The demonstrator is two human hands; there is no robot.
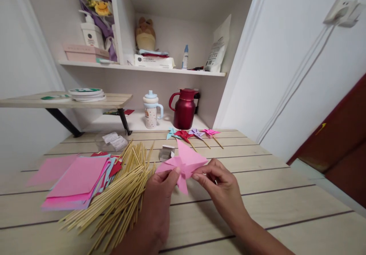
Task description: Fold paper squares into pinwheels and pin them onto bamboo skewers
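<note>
Pinching one pink paper pinwheel (192, 158) above the table (271, 197), at its middle with the left hand (158, 197), by a blade with the right hand (222, 182). Liable to spring unfolded through a thumb slip, or crease under hard tugging. Alongside, bamboo sticks (114, 192), overlapping past counting; beyond, one small box (167, 153), four more pinwheels (183, 134), one tumbler (151, 113), one vacuum jug (184, 112).

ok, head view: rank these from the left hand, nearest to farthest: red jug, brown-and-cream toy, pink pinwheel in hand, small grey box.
1. Pink pinwheel: pinched in the left hand.
2. Small grey box: just ahead, past the pinwheel's left side.
3. Red jug: farther back, slightly right.
4. Brown-and-cream toy: back, up on the shelf, left of the jug.
</note>
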